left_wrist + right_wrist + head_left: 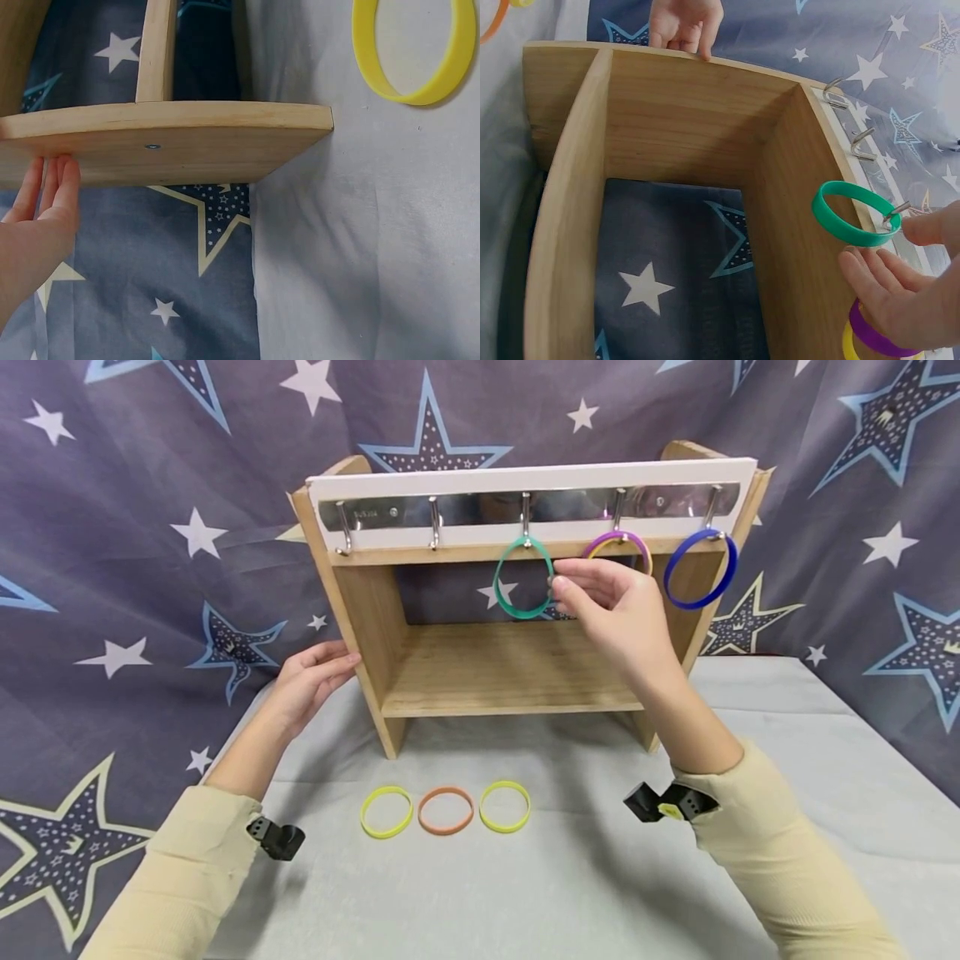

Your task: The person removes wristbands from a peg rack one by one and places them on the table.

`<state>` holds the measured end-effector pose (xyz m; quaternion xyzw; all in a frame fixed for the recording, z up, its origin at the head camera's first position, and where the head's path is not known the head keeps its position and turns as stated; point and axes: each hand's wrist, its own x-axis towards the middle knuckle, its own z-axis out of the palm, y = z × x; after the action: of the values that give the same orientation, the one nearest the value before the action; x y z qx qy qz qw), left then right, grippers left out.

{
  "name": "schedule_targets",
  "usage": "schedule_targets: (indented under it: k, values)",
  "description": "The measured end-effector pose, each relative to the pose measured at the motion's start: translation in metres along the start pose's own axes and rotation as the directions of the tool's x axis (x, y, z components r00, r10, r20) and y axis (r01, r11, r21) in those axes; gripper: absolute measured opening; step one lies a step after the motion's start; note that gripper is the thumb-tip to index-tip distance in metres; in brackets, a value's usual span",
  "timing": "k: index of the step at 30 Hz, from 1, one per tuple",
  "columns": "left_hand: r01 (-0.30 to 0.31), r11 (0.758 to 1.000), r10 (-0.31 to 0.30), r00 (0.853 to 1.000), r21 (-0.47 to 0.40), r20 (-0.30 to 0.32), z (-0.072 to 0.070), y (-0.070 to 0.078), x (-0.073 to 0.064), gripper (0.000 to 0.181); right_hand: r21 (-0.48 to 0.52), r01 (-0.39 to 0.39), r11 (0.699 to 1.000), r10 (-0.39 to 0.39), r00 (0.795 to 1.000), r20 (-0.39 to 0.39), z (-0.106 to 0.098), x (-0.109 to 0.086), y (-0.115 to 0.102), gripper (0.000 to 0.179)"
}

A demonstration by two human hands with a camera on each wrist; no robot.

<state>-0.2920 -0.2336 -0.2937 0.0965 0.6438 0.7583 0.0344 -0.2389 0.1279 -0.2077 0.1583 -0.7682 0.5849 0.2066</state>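
A green ring band (pixel 504 597) hangs from the middle hook (pixel 526 510) of the metal hook strip (pixel 480 508). Beside its right edge is my right hand (pixel 626 610), thumb and fingertips close to the band. In the right wrist view the thumb and fingers (pixel 885 281) stand apart around the near edge of the green band (pixel 832 221). My left hand (pixel 311 681) rests its fingertips on the outer left side of the wooden shelf (pixel 367 643); the left wrist view shows those fingers (pixel 66 187) straight against the panel.
Purple and yellow bands (pixel 637 543) share the fourth hook, partly hidden by my right hand. A blue band (pixel 731 572) hangs on the rightmost hook. On the grey cloth (pixel 450 902) lie a yellow band (pixel 386 835), an orange band (pixel 446 832) and another yellow band (pixel 505 829).
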Motion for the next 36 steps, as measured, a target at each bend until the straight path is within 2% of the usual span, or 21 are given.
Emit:
schedule_targets:
  k: [4,8,19,29,36]
  values:
    - [0.004,1.0,-0.004,1.0,0.004,-0.001,-0.001,0.0,0.0,0.01,0.018,-0.037,0.999,0.037,0.999,0.019,-0.001,0.003,-0.006,0.031]
    - [0.005,1.0,-0.005,1.0,-0.002,-0.003,-0.001,0.0,0.0,0.011,-0.008,-0.046,0.999,0.047,0.999,0.022,0.001,0.005,-0.01,0.031]
    - [-0.001,1.0,0.001,1.0,0.003,0.001,-0.001,0.0,0.0,0.012,-0.109,0.013,0.994,-0.017,0.999,-0.04,0.006,0.008,-0.007,0.028]
    - [-0.015,1.0,0.015,1.0,0.012,0.003,-0.001,0.0,0.0,0.012,-0.056,0.022,0.998,-0.025,0.998,-0.063,0.009,0.008,-0.011,0.026]
    - [-0.008,1.0,0.008,1.0,0.019,0.003,0.0,0.0,0.0,0.019,0.053,-0.004,0.999,0.007,0.998,-0.056,0.01,0.006,-0.016,0.03]
